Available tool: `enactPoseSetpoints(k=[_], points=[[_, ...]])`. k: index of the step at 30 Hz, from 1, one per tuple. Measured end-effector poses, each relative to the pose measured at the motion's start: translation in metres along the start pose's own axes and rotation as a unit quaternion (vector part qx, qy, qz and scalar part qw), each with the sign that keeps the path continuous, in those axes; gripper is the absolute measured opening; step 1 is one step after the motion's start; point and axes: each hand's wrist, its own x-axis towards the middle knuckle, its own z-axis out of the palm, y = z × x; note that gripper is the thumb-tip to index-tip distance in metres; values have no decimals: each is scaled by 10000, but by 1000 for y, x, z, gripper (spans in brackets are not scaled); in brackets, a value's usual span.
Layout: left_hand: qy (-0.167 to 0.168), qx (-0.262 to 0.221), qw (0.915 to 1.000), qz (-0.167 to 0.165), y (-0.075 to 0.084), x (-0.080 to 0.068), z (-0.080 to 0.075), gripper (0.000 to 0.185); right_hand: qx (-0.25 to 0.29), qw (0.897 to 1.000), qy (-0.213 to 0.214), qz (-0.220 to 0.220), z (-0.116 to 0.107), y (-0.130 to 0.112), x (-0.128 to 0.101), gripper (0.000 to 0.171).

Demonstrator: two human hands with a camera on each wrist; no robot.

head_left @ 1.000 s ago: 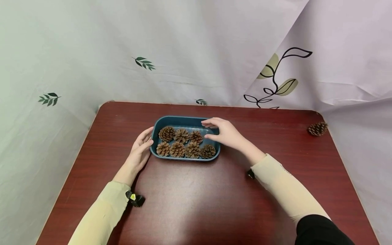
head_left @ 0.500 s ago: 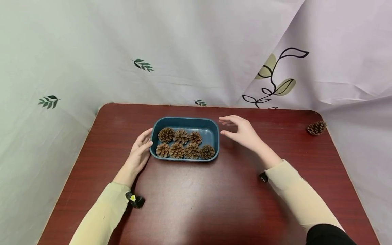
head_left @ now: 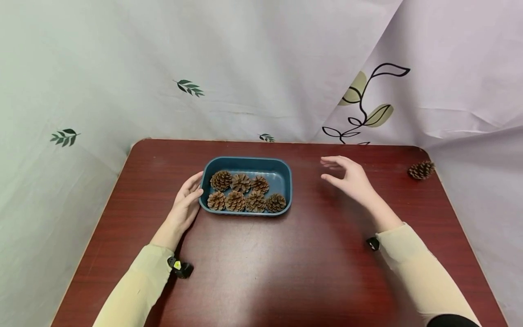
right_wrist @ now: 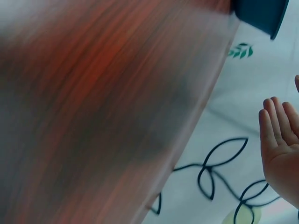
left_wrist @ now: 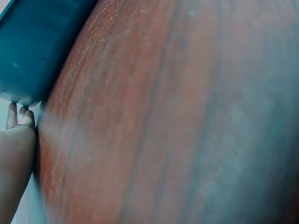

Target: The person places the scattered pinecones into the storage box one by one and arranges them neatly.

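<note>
A dark blue oblong plastic bin (head_left: 245,214) stands on the table with several pine cones (head_left: 235,200) in two rows inside it. My left hand (head_left: 185,204) rests against the bin's left end, its fingers fairly straight along the outside and the thumb tip at the rim. In the left wrist view the fingertips (left_wrist: 23,110) meet the end of the bin. Over the table to the right of the bin, my right hand (head_left: 349,179) holds nothing, thumb apart from the extended fingers. One more pine cone (head_left: 421,170) lies near the far right corner.
The reddish-brown wooden table (head_left: 261,272) has rounded far corners. A pale curtain (head_left: 261,68) with printed leaves hangs right behind it and along both sides. A small black camera (head_left: 181,268) is strapped at the left wrist.
My right hand has come out from over the bin's right end and moved steadily right, away from it, with nothing in it. The left hand has stayed at the bin's left end.
</note>
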Motion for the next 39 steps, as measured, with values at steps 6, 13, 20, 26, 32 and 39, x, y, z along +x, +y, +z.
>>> enactPoseSetpoints(k=[6,13,20,26,32,39], points=[[52,-11,10000,-8,-1,0,0,52,-135,9995,244,173,-21,16,-13,47],[55,-51,10000,16,-2,-1,0,51,-315,9973,413,522,-46,27,-26,48],[52,-56,10000,24,-1,-1,0,51,-439,9938,768,671,-69,42,-37,49],[68,-26,10000,13,-1,0,1,51,-513,9896,968,931,-87,51,-49,47],[92,-44,9999,-23,0,1,1,50,-446,9854,1198,1123,-102,59,-62,45],[103,-71,9999,-28,0,1,1,51,-428,9791,1502,1304,-120,71,-70,43]])
